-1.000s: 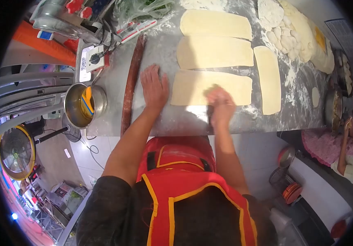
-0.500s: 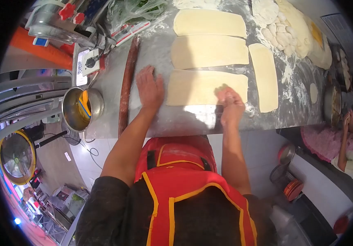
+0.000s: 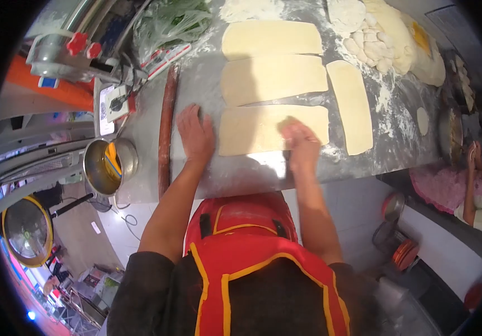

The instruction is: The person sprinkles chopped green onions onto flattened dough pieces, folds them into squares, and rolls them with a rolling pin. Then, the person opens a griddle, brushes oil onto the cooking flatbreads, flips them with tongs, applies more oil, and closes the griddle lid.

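Note:
My left hand [image 3: 196, 133] lies palm down on the metal worktop, its fingers stretched out, between a dark red rolling pin [image 3: 166, 129] and the dough sheets. Over the nearest flat dough sheet [image 3: 246, 134] is my right hand [image 3: 301, 143], fingers drawn together. Its fingertips are blurred, and what they may hold I cannot make out. Behind that sheet lie a middle dough sheet [image 3: 286, 75] and a far dough sheet [image 3: 272, 39], roughly parallel. A narrower dough strip [image 3: 352, 106] lies lengthwise to their right.
Dough pieces [image 3: 368, 47] and a large dough mass [image 3: 400, 33] sit back right amid flour. A metal pot [image 3: 92, 168] with a yellow-handled tool stands left, near a bag of greens [image 3: 176, 25]. Another person's hands [image 3: 474, 154] show far right.
The view has shifted, so the worktop appears lower and further left. Relative to the near dough sheet, my right hand has moved slightly left and away from me. My left hand stays resting.

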The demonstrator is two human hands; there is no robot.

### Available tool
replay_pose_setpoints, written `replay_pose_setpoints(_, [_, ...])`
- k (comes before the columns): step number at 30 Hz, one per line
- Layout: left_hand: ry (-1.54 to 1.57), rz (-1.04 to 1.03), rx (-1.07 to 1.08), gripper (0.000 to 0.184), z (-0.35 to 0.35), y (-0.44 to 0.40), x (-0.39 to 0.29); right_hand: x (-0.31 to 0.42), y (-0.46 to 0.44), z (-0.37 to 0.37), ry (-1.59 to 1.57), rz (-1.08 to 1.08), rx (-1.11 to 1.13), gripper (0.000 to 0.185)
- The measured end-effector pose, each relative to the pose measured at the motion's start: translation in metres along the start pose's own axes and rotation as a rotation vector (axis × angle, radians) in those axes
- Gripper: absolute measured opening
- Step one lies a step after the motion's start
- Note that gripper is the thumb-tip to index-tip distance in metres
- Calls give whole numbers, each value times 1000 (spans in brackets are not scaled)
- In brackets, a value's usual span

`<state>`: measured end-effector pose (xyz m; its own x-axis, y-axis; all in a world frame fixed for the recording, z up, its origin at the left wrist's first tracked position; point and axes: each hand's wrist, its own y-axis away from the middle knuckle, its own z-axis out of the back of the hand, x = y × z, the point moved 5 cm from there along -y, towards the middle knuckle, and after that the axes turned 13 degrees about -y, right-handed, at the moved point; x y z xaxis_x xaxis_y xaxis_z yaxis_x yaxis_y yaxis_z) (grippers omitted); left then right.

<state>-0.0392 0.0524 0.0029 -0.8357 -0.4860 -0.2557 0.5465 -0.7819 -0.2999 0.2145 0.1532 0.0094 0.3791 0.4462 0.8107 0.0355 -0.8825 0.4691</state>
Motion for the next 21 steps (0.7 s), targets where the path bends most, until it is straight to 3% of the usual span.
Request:
replay_pose_setpoints(4, [-27,9,22,38,-8,1,4,76,-69,96,-353,186,-280,20])
replay_pose_setpoints(7, [-18,63,116,38,15,-9,-13,120,-105,124,-214,379,-458,20])
replay_pose_setpoints(10, [-37,44,194,38,16,-12,-14,119,-145,88,-95,309,-127,19])
replay_pose_setpoints(14, [-114,23,188,38,4,-9,-8,141,-169,87,-6,336,-184,19])
replay_pose_setpoints(19, [-66,16,119,38,14,-10,-17,157,-138,141,3,402,-332,20])
replay_pose_setpoints(21, [-76,6,141,38,23,-13,-24,143,-130,124,151,258,-191,19])
